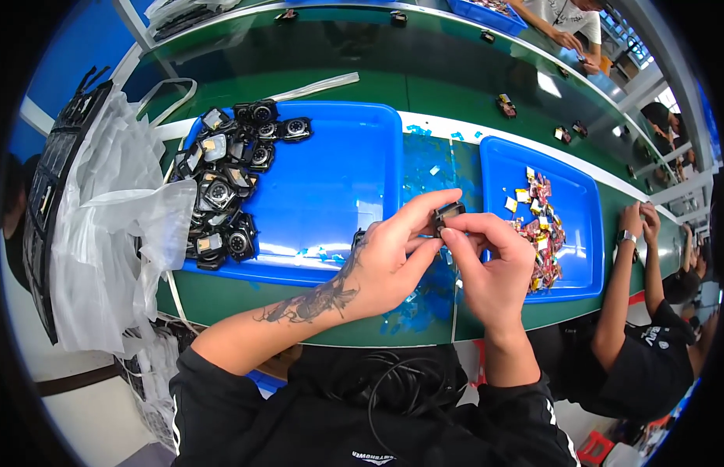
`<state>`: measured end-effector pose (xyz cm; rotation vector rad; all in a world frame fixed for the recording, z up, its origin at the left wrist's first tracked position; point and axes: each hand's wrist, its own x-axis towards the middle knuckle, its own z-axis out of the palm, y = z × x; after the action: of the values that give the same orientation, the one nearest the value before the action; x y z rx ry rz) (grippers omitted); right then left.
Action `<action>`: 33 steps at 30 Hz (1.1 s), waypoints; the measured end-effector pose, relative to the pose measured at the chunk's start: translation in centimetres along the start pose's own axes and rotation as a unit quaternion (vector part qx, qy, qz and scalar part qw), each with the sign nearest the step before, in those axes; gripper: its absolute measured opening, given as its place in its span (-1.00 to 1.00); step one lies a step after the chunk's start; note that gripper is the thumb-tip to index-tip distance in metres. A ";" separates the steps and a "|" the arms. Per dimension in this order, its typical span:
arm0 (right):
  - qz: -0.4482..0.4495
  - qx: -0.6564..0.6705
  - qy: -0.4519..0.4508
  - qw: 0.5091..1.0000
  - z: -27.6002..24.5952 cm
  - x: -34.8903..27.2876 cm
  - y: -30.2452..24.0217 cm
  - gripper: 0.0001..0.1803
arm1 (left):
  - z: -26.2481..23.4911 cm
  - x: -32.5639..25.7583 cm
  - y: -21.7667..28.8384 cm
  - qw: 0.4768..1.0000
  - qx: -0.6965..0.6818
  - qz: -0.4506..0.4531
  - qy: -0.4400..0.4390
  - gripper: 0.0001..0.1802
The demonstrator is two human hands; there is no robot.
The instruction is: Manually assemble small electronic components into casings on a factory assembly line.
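Observation:
Between both hands is a small black casing [449, 211], held over the green bench in the gap between two blue trays. My left hand [397, 253] grips it from the left with thumb and fingers. From the right, my right hand [494, 261] pinches its lower edge, fingers curled. Its inside is too small to make out. To the left, the larger blue tray [369, 140] has a heap of black watch-like casings [218, 194] along its left side. One dark piece lies partly hidden behind my left wrist.
The smaller blue tray [583, 226] on the right contains red, white and yellow small parts [542, 241]. Blue film scraps [424, 300] litter the bench between the trays. A green conveyor belt [447, 89] carries scattered pieces. Translucent plastic sheeting [105, 233] hangs at left; co-workers sit right and opposite.

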<state>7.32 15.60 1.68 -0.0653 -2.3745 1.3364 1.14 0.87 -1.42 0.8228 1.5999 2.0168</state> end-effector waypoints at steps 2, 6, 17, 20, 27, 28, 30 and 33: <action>-0.002 0.022 0.026 0.999 0.2 0.0 0.3 -0.89 | 0.1 0.0 0.2 1.000 0.000 -0.004 -0.002 -0.43; 0.017 0.035 0.019 0.999 0.2 0.0 -0.1 -0.90 | 0.2 -0.2 0.3 1.000 -0.006 -0.006 0.001 -0.44; 0.009 -0.074 -0.002 0.997 -0.3 0.2 -0.7 -0.87 | 0.3 -0.5 0.9 0.999 0.007 -0.020 -0.031 -0.45; -0.045 -0.104 0.032 0.993 0.0 -0.1 -0.9 -0.84 | 0.0 -0.4 0.9 0.999 0.026 -0.010 -0.045 -0.45; -0.105 -0.103 0.062 0.987 -0.1 -0.4 -0.4 -0.83 | 0.2 -0.2 0.8 0.998 0.008 -0.010 -0.059 -0.45; -0.094 -0.065 0.060 0.992 -0.3 -0.4 -0.4 -0.83 | 0.2 -0.1 0.8 0.998 0.009 -0.011 -0.061 -0.45; -0.057 0.052 0.079 0.994 -0.6 -0.8 0.2 -0.85 | 0.3 0.1 0.8 0.997 -0.068 -0.036 -0.019 -0.43; -0.037 -0.102 0.111 0.988 -2.8 -0.9 0.2 -0.94 | 0.0 0.4 0.9 0.991 -0.122 -0.051 0.012 -0.41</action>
<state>9.17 17.77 2.49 -0.1746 -2.2904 0.9936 0.89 0.91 -0.47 0.6151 1.3438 2.1011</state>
